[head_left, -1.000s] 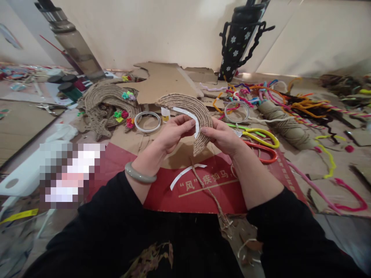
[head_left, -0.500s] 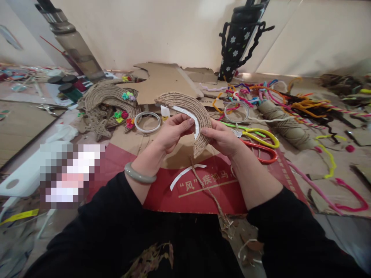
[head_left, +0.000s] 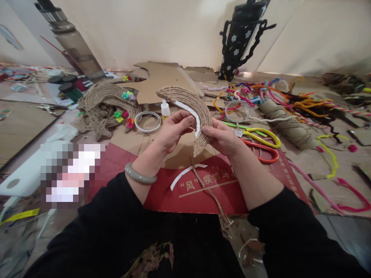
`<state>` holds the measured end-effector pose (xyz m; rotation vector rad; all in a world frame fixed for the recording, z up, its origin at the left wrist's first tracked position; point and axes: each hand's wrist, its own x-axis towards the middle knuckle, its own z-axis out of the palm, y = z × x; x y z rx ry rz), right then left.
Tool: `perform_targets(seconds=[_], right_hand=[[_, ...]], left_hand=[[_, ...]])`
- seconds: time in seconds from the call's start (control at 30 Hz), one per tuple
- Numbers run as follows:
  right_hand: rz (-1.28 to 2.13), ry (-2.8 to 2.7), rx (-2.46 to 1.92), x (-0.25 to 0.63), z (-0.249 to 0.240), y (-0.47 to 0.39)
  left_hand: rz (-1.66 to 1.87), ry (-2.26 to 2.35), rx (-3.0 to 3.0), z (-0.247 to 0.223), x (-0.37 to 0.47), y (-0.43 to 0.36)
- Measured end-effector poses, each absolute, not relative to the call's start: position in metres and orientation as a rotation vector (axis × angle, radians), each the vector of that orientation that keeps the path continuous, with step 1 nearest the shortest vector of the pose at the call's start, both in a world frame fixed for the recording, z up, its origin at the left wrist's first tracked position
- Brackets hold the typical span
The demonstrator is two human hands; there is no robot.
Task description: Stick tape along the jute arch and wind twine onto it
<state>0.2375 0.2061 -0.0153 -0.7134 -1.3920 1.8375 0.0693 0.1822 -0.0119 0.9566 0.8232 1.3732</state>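
Note:
A crescent of coiled twine (head_left: 185,96) is held up over the red board (head_left: 165,197), with a white strip (head_left: 193,112) along its inner curve. My right hand (head_left: 222,135) grips the crescent's right side, thumb on the front. My left hand (head_left: 179,125) is closed, thumb and fingers pinched at the inner edge by the white strip; what lies between them is too small to name. A twine tail (head_left: 213,195) lies beneath the crescent, crossing the board. Another white curved strip (head_left: 181,175) rests on the board.
A small glue bottle (head_left: 165,110) and a tape ring (head_left: 147,122) stand behind my left hand. Scissors (head_left: 265,156) and a twine roll (head_left: 285,125) lie to the right. Twine shapes (head_left: 101,102) lie at the left; a black flowered bottle (head_left: 236,46) stands behind.
The white strip's left end, which stuck out past the inner edge, now shows shorter and lies along the crescent. The crescent has tilted slightly, and more of the glue bottle shows.

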Motion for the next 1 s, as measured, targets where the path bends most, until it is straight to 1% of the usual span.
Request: perform_targets(seconds=[0.17,0.33,0.53,0.6,0.7,0.8,0.87,1.0], right_hand=[[1.918,-1.327,-0.646,0.236,-0.015,0.203],[2.066,-1.373,-0.616,0.232,-0.017,0.197],[2.062,-1.452,-0.666,0.232,-0.017,0.195],[1.953,-1.499,-0.789,0.234,-0.015,0.198],[1.567,-1.467,-0.948,0.236,-0.011,0.205],[1.238,-1.363,-0.929,0.238,-0.006,0.211],[1.196,-1.335,-0.874,0.24,-0.004,0.212],[1.369,-1.419,-0.728,0.242,-0.004,0.213]], left_hand=[[1.409,0.759,0.973,-0.01,0.066,0.181],[1.351,0.744,1.032,-0.01,0.065,0.181],[1.332,0.671,1.017,-0.011,0.065,0.18],[1.336,0.666,0.989,-0.01,0.065,0.181],[1.305,0.688,0.972,-0.007,0.064,0.182],[1.217,0.725,0.996,-0.001,0.063,0.18],[1.126,0.734,1.012,0.002,0.064,0.175],[1.004,0.798,0.996,0.003,0.067,0.167]])
